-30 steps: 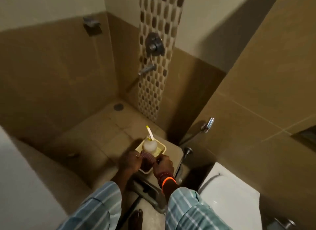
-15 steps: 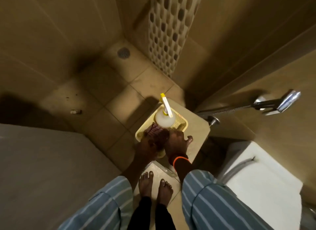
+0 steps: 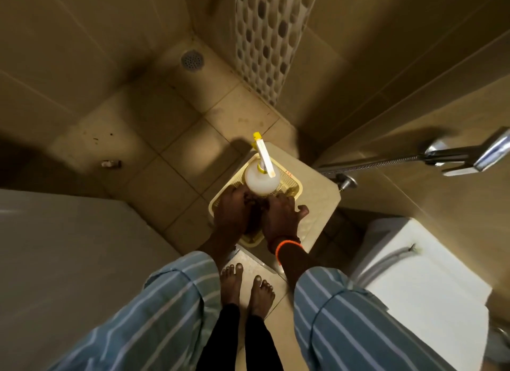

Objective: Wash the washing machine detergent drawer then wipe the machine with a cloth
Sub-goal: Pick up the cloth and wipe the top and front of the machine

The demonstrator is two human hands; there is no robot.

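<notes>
Seen from the head camera looking steeply down, both forearms reach forward and down from striped blue sleeves, the wrists bent so the hands hang over a pale yellow perforated basket (image 3: 289, 187). The basket sits on a beige stool (image 3: 317, 202) in the corner of a tiled bathroom.

The left hand (image 3: 231, 210) lies palm down over the near left part of the basket, its fingers curled inward toward the middle. The right hand (image 3: 280, 214) lies just beside it, also palm down, with the thumb sticking out to the right over the basket's rim and an orange band (image 3: 287, 245) on the wrist. The two hands meet over a dark cloth (image 3: 258, 202) bunched between their fingertips; the fingers look pressed onto it, but whether they actually pinch it cannot be told from this angle.

A white spray bottle (image 3: 260, 180) with a yellow nozzle stands upright in the far half of the basket, touching the fingertips or just beyond them. The detergent drawer cannot be made out; if it is in the basket, the hands hide it.

Bare feet (image 3: 245, 285) stand on the floor below the stool. A white toilet tank (image 3: 419, 282) is at the right, a chrome hand sprayer (image 3: 469, 155) hangs on the right wall, and a round floor drain (image 3: 192, 59) lies in the far corner.
</notes>
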